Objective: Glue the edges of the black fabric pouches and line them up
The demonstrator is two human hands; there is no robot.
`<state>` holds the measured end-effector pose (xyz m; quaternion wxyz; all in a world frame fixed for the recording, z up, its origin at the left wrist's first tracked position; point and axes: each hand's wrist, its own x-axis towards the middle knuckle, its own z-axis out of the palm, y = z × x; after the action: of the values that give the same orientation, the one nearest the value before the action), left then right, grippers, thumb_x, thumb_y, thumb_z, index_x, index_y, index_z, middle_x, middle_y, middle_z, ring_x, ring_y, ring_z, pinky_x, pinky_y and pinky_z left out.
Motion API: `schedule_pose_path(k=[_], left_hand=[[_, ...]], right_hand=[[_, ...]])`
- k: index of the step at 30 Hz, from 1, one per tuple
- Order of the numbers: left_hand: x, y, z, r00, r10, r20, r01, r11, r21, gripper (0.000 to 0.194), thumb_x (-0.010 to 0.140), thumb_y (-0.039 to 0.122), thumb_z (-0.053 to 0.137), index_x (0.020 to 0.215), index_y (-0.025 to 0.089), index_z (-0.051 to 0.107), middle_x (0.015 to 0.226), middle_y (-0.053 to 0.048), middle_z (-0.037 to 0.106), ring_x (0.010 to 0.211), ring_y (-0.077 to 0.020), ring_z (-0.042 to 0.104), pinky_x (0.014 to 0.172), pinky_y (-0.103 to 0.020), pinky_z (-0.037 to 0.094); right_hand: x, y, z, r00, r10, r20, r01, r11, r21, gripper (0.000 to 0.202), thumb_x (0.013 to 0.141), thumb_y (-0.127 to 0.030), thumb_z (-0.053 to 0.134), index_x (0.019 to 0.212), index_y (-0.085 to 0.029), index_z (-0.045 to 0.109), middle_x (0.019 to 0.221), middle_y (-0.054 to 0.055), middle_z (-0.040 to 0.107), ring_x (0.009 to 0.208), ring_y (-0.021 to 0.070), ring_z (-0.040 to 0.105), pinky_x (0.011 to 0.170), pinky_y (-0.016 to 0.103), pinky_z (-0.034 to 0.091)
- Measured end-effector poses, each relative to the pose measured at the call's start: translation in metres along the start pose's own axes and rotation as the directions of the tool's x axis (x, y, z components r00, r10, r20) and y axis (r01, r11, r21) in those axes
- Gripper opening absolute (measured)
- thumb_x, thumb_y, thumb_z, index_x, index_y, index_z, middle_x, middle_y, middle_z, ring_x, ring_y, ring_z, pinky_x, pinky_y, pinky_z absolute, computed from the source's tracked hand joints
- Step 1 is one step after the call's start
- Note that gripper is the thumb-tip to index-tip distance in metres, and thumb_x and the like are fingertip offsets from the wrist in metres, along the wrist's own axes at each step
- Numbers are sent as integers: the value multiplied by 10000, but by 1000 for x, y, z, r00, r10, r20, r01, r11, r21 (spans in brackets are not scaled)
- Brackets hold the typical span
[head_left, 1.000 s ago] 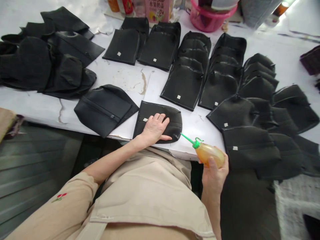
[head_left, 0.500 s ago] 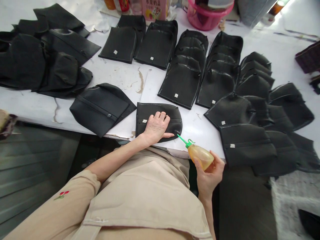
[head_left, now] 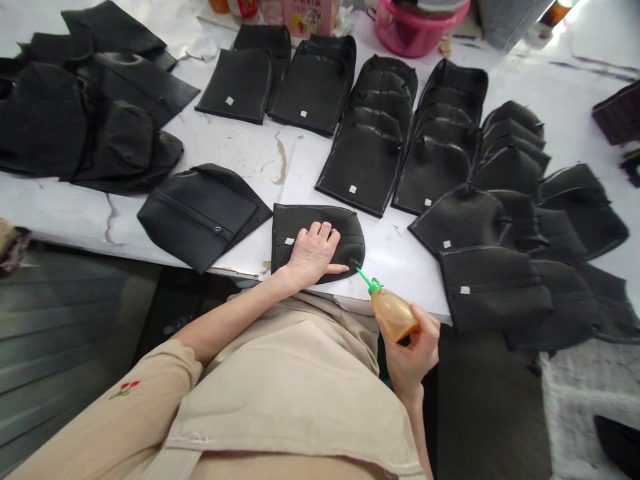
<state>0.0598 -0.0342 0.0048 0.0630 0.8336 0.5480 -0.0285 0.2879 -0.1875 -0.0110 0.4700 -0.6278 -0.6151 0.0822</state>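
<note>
A black pouch-like piece (head_left: 345,230) with one rounded end and a small white tag lies at the table's front edge. My left hand (head_left: 314,252) rests on it, fingers stretched out and the thumb pointing toward the rounded end. Squeezed between the thumb and fingers of my right hand (head_left: 413,353) is a glue bottle (head_left: 393,313) of amber liquid with a green nozzle. The nozzle's tip is at the rounded edge of the piece, just beyond my left thumb; whether it touches, I cannot tell. To the left lies another black pouch (head_left: 200,213) with a snap button.
Rows of similar black pieces (head_left: 363,163) stretch across the white table (head_left: 240,153) to the right. A loose black pile (head_left: 115,133) sits at the left. Behind stand a pink basin (head_left: 407,30) and a pink carton (head_left: 310,17).
My right hand has moved slightly left and down with the bottle, which now stands a bit steeper. My left hand stays in place on the black piece.
</note>
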Motion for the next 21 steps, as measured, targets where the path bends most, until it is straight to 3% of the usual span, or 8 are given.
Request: schedule_pose_path(k=[5, 14, 21], left_hand=[[0, 0, 0, 1000, 2, 0, -2, 1000, 17, 785, 866, 704, 730, 1349, 101, 592, 1364, -241, 586, 1183, -377, 543, 887, -439, 451], [0, 1, 1, 1000, -6, 7, 6, 1000, 5, 801, 876, 702, 719, 1379, 95, 580, 1386, -245, 575, 1202, -379, 542, 902, -447, 446], [0, 2, 1, 1000, -6, -4, 6, 1000, 4, 801, 865, 699, 733, 1353, 81, 588, 1362, -244, 584, 1194, -383, 542, 891, -445, 450]], right_hand=[[-3, -2, -3, 1000, 23, 9, -23, 999, -24, 631, 786, -363, 921, 1324, -271, 606, 1168, 107, 697, 1058, 319, 714, 903, 510, 645], [3, -6, 9, 993, -115, 14, 115, 993, -39, 608, 860, -220, 834, 1411, -273, 582, 1199, 113, 704, 1074, 312, 722, 895, 491, 652], [0, -6, 0, 995, -99, 21, 100, 991, -85, 578, 871, -276, 848, 1389, -276, 595, 1204, 110, 707, 1067, 298, 736, 903, 475, 654]])
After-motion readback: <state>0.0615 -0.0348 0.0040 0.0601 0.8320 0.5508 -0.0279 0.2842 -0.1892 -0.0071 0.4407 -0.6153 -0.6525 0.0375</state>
